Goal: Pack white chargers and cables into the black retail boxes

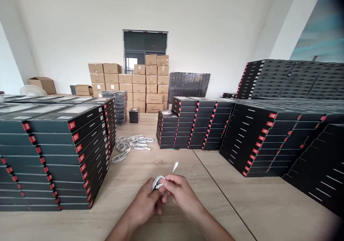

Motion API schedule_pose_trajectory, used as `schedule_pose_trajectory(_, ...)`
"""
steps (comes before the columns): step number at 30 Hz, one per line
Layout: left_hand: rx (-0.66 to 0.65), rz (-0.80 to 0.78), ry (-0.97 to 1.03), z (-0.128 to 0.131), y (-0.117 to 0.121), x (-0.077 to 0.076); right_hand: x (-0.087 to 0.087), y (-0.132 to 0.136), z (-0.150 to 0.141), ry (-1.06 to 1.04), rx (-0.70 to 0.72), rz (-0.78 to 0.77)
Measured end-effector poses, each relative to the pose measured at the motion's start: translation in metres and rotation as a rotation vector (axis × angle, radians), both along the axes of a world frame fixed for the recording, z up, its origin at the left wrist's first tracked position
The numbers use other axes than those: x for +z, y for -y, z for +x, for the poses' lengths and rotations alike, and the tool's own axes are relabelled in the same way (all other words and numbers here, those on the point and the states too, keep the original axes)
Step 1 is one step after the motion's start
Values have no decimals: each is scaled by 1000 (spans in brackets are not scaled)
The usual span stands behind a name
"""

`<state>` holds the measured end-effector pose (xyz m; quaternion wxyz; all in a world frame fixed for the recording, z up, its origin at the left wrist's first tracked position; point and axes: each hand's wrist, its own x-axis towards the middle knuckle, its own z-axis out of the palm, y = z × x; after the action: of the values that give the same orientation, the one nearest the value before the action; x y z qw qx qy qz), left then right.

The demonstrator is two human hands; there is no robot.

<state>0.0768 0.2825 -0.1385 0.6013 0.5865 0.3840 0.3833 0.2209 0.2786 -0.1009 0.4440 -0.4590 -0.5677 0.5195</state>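
A coiled white charging cable point(157, 182) is held between my two hands, above the wooden table point(188, 212). My left hand point(147, 199) wraps its fingers round the coil from the left. From the right, my right hand point(179, 191) pinches the cable with thumb and fingers. One white connector end point(175, 165) sticks up past the right fingers. Part of the coil is hidden by the fingers. Farther off, beyond my hands and to the left, a loose pile of white coiled cables point(131, 144) lies on the table.
Stacks of black boxes with red labels stand at left point(59, 155), centre point(185, 126) and right point(249, 137). A small dark stack point(134, 115) sits behind the cable pile. Brown cartons point(139, 85) are piled by the far wall. A seam point(223, 194) crosses the tabletop.
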Motion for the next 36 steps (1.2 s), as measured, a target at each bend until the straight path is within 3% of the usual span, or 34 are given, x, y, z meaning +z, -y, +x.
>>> schedule_pose_trajectory(3,10,0,42,1,-2,-1,-2,-1,0,87,-58,64)
schedule_pose_trajectory(6,52,-12,98,2,-2,1,-8,-9,-1,225,-372,274)
schedule_pose_trajectory(8,67,-31,159,4,0,5,-11,-13,-3,126,-515,326)
schedule_pose_trajectory(10,46,-67,221,8,4,8,-13,-13,-7,-96,-441,218)
schedule_pose_trajectory(14,-63,-167,195,18,8,7,-19,-10,-15,-480,-121,-106)
schedule_pose_trajectory(18,-79,-177,87,13,7,0,-28,-22,-7,-537,-231,-51)
schedule_pose_trajectory(23,214,-93,-64,-4,-1,2,-37,-48,15,-419,-383,26)
schedule_pose_trajectory(25,314,-42,-68,-4,-15,16,-41,-54,18,-388,-415,33)
schedule_pose_trajectory(27,376,35,-78,3,-42,41,-46,-57,18,-363,-425,42)
schedule_pose_trajectory(33,499,82,-137,40,-171,144,-59,-61,18,-232,-389,68)
schedule_pose_trajectory(36,486,31,-156,57,-218,171,-63,-64,19,-176,-358,76)
